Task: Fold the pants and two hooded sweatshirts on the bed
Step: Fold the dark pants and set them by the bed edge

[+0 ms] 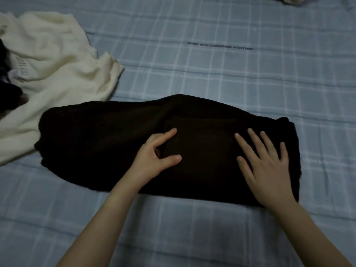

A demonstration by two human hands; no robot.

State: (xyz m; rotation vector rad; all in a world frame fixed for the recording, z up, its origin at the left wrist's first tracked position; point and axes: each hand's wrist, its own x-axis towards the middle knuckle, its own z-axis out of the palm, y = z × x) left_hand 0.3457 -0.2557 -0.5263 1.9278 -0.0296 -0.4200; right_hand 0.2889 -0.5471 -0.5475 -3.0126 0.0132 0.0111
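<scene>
A dark fleece garment (100,135) is lying in a long folded bundle across the middle of the blue plaid bed (250,74). The left hand (154,157) is gripping the edge of a folded layer, while the right hand (267,166) is pressing flat, fingers (256,141) spread wide. A crumpled cream fleecy sweatshirt (57,60) is lying just beside it, toward the far left corner.

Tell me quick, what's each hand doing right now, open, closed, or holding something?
Left hand: grips a fold of the dark garment, fingers curled at its edge.
Right hand: open, pressed flat on the same garment.
</scene>
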